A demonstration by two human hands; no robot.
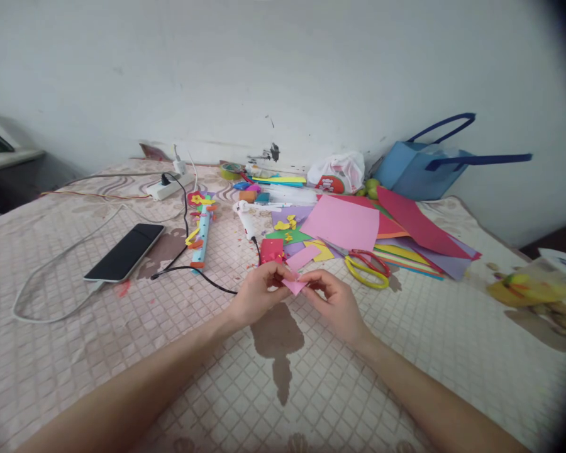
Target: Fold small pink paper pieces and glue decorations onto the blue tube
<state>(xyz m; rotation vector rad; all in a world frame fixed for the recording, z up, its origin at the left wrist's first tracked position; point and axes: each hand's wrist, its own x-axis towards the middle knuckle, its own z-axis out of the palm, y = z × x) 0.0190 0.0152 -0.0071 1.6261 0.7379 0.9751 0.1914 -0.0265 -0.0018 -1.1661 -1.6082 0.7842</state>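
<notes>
Both my hands meet over the middle of the table and pinch a small pink paper piece (294,286). My left hand (258,294) grips its left side, my right hand (336,301) its right side. Just beyond them lie a pink paper scrap (303,257), a small red piece (271,250) and a pair of red and yellow scissors (366,267). A large pink sheet (342,222) tops a pile of coloured paper (419,245).
A phone (125,251) lies at the left with a white cable (51,264). A power strip (170,185), a glue gun (246,220) with a black cord, a decorated blue stick (201,231), a blue bag (417,167) and a white plastic bag (337,171) sit farther back.
</notes>
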